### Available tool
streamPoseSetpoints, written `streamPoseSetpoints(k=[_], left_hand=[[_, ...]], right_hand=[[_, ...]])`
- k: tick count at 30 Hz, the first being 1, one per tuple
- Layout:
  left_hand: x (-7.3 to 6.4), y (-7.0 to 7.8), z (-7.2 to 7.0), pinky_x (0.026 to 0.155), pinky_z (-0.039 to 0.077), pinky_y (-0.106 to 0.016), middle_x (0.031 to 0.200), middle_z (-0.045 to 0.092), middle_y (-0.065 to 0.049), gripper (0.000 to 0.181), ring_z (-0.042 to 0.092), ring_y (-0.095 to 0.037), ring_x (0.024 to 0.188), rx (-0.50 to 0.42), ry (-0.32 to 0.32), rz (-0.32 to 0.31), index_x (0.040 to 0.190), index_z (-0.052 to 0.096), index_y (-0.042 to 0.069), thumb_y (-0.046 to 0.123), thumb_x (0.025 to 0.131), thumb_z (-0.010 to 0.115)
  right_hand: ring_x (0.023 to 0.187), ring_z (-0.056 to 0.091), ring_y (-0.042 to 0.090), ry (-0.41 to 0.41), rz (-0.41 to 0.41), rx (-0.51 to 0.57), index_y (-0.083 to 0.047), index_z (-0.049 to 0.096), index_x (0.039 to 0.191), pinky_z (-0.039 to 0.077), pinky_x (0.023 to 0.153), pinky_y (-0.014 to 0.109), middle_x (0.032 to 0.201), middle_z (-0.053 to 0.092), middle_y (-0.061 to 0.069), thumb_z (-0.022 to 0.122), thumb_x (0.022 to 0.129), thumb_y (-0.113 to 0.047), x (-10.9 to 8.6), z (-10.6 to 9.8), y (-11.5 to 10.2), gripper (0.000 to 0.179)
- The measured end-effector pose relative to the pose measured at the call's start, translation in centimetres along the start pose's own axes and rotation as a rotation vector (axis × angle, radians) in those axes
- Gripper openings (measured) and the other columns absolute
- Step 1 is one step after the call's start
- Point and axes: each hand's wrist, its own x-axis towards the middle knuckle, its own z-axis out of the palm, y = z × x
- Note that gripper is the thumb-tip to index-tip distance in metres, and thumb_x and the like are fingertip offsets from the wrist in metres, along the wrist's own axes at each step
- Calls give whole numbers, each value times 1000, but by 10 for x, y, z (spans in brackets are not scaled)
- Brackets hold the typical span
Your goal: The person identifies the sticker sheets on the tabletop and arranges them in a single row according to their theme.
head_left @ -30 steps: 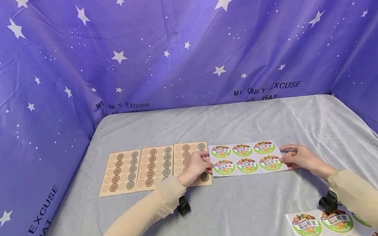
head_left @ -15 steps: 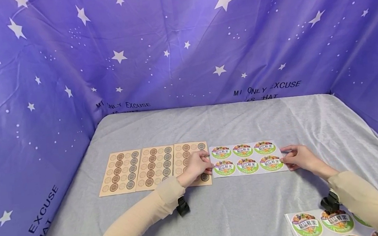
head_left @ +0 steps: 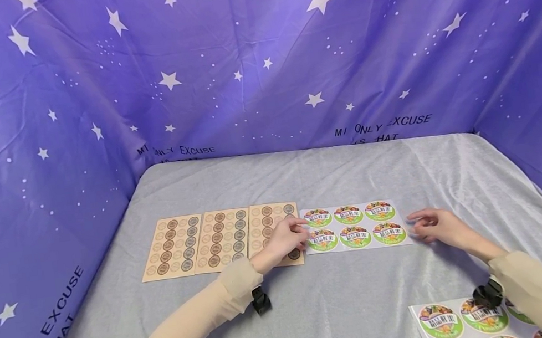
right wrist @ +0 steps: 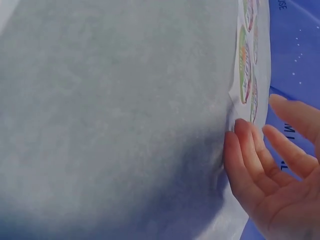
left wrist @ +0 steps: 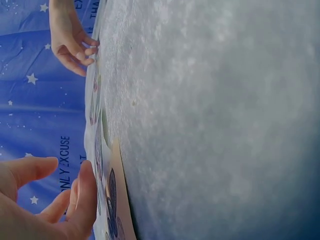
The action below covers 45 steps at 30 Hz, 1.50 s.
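Note:
A white sheet of round fruit stickers (head_left: 353, 227), two rows on it, lies flat on the grey cloth to the right of the tan sheets. My left hand (head_left: 286, 238) is at its left edge, over the nearest tan sticker sheet (head_left: 260, 212); in the left wrist view the thumb and fingers stand apart with nothing between them. Just off the sheet's right edge is my right hand (head_left: 435, 227), thumb and fingers spread and holding nothing. The right wrist view shows its fingers (right wrist: 242, 160) close to the cloth beside the sheet's corner.
Two more tan sticker sheets, a middle one (head_left: 221, 241) and a left one (head_left: 172, 247), line up in a row at the left. A stack of fruit sticker sheets (head_left: 439, 321) lies at the front right, partly under the right forearm. A purple star curtain (head_left: 248, 54) surrounds the table.
Both hands have let go of the fruit sticker sheet, which stays on the cloth. My right hand has drawn off to the right, and the left hand's fingers have loosened.

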Motion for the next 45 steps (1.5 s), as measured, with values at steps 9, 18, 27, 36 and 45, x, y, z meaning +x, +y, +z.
streamPoseSetpoints(k=[9,18,27,36,45], left_hand=[[-6,3,8,64,54,-31,88,61,-23,35,62,-31,75,-75,-81,9,111,53,-10,-6,76,55],[-13,8,22,65,54,-36,89,62,-24,34,63,-29,71,-192,-142,-23,109,56,-9,-6,75,59],[-19,11,38,65,54,-39,87,61,-27,32,61,-39,76,-225,-180,-2,110,55,-10,-5,79,57],[-20,12,56,65,54,-40,92,59,-31,32,60,-41,74,-253,-221,-11,110,55,-11,-7,78,57],[-24,15,71,62,55,-34,87,62,-25,32,62,-28,69,-239,-261,-31,109,56,-10,-7,76,55]], right_hand=[[58,58,8,2,-86,67,7,59,102,52,51,26,74,63,-1,59,80,2,-15,-7,11,22],[59,60,9,17,-82,93,-31,59,97,51,50,26,74,64,-6,60,80,1,-37,-20,18,36],[61,62,11,37,-62,80,-36,58,98,52,52,27,75,64,-5,59,81,1,-54,-32,22,41],[63,59,4,74,-74,-30,-37,59,98,50,52,23,76,62,-15,59,81,0,-69,-42,28,41],[68,58,-1,103,-9,-116,-28,62,101,47,56,15,78,62,-20,60,81,-3,-86,-54,35,31]])
